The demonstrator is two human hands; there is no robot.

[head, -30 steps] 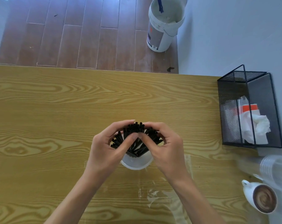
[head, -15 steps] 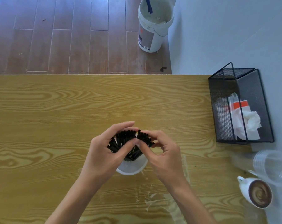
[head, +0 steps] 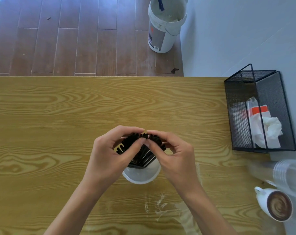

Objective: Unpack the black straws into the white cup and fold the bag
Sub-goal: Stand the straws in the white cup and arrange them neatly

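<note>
Both of my hands were cupped around the tops of the black straws (head: pixel 140 150), my left hand (head: pixel 110 156) on the left of the bundle and my right hand (head: pixel 176 156) on the right, thumbs meeting over the middle and fingertips curled along the far side. The straws stood in the white cup (head: pixel 141 175), which sat near the middle of the surface (head: pixel 42 116), toward its near edge. They fanned out from the cup's mouth, leaning away from me.

The step, as I judged it, was settling the bundle into the cup. To do it well I needed to press the tips gently inward from both sides so the fan closed, keep the pressure even so the light cup would not tip, and let go only once the straws leaned on the rim without springing out.

The clear bag (head: pixel 176 212) lay flat on the surface beside the near edge, just behind the cup and partly under my right forearm. It looked empty and not yet folded, though it was so transparent that I could barely trace its outline.

My hands hid much of the cup's rim and the straws' lower ends, so I could not tell whether every straw reached the bottom. A coffee cup (head: pixel 274 204) and a black mesh holder (head: pixel 259 111) stood off by the right edge.
</note>
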